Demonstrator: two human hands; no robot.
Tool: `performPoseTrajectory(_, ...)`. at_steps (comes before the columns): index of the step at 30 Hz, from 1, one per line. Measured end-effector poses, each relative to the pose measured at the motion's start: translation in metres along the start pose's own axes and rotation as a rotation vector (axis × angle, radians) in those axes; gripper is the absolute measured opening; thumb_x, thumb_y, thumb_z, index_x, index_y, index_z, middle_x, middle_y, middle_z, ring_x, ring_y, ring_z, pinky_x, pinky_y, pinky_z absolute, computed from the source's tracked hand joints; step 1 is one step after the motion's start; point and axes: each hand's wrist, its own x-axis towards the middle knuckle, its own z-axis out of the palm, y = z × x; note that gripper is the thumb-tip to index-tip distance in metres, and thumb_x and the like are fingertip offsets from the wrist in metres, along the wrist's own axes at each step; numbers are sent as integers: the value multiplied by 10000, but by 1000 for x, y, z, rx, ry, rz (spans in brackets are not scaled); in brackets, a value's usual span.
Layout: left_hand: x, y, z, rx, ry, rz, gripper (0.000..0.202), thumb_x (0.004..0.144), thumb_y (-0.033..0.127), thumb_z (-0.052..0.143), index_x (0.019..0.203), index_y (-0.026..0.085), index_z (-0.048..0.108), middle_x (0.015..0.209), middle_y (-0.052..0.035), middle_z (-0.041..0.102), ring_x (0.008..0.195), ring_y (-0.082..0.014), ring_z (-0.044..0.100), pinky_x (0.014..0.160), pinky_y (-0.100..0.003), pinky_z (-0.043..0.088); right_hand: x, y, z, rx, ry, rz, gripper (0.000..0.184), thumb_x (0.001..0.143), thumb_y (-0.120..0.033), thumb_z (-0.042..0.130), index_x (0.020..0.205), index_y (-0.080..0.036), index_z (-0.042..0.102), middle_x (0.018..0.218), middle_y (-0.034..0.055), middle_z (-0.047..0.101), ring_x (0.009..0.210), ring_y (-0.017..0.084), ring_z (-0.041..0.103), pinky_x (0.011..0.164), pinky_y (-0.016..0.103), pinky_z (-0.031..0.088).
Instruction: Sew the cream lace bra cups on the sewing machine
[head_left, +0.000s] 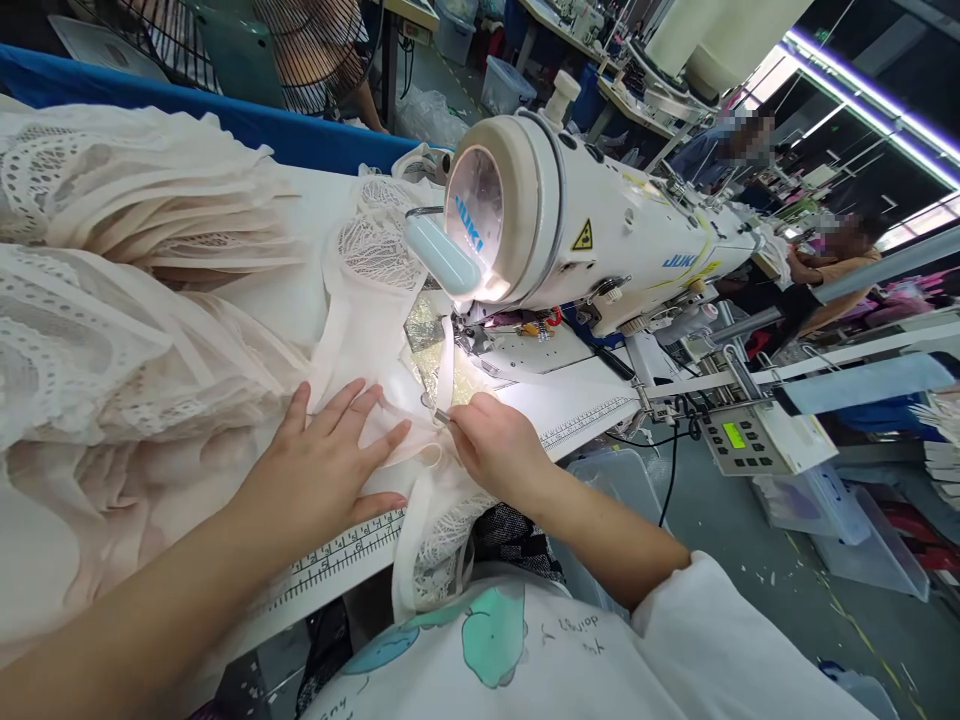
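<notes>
A cream lace bra lies spread over the machine bed, one lace cup toward the back and another hanging over the table's front edge. My left hand rests flat on its fabric, fingers spread. Close by on the right, my right hand is closed around a small metal tool; only its tip shows, touching the cloth, so its kind is unclear. A narrow cream strap runs from there up to the needle area of the white sewing machine, whose lamp lights the spot.
Piles of cream lace pieces fill the table's left side. A printed ruler runs along the front edge. Behind stands a fan; at right are a control box and plastic bins. Other people sit farther back.
</notes>
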Motion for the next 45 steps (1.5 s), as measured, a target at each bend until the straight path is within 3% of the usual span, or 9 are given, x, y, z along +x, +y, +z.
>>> performPoseTrajectory(4,-4,-5,5,57,110,66,749,758,698,584,1195,96,672,1338,-261,558,1278,-419,483,1102,-584,315,3,4,2,117,120,1,211,918,-207,411,891,-172,618,842,66,583,763,174,510,588,255,317)
performPoseTrajectory(9,-6,-9,9,36,47,82,832,796,723,504,1292,61,593,1402,-280,489,1278,-406,495,979,-489,483,16,-4,13,170,129,-67,170,897,-190,453,857,-170,617,806,53,574,726,165,497,557,249,294)
performPoseTrajectory(15,-3,-6,4,-3,-73,54,829,748,683,611,1302,67,582,1446,-297,411,1335,-433,417,1057,-579,393,36,-20,22,184,82,-86,232,933,-254,442,962,-172,657,810,48,583,718,160,509,543,256,284)
performPoseTrajectory(19,-1,-5,-1,-41,-137,2,820,729,631,670,1330,85,559,1464,-292,374,1358,-445,371,1071,-612,362,44,-23,23,126,54,-58,242,928,-303,451,913,-188,663,778,34,563,657,143,463,511,256,228)
performPoseTrajectory(30,-1,-5,-7,-119,-214,-62,737,735,545,708,1348,167,552,1516,-249,312,1409,-422,289,1102,-634,288,54,-29,26,18,29,-90,240,921,-263,435,980,-229,665,796,30,559,625,148,436,496,261,200)
performPoseTrajectory(35,-2,-4,-7,-79,-240,-67,794,735,555,705,1391,159,497,1523,-250,299,1415,-413,281,1107,-625,285,46,-24,11,16,-54,-104,181,845,-169,508,896,-185,681,786,51,580,594,148,456,497,273,239)
performPoseTrajectory(38,-3,-4,-5,-33,-179,-42,792,723,576,706,1369,155,526,1489,-262,368,1385,-435,337,1061,-651,335,33,-18,-2,38,-36,-45,196,890,-159,463,875,-161,659,805,68,601,657,164,516,537,272,308)
performPoseTrajectory(41,-6,-4,0,47,27,39,764,689,609,720,1266,117,622,1426,-281,457,1310,-458,436,1003,-664,385,22,-9,-3,206,32,-61,217,950,-216,404,906,-151,606,830,69,623,749,169,565,614,263,396)
performPoseTrajectory(45,-9,-2,6,132,243,189,799,667,649,715,1112,-13,676,1206,-285,632,1148,-413,569,991,-540,447,16,5,15,520,91,-218,152,940,-210,408,957,-170,554,985,84,687,882,171,630,786,298,488)
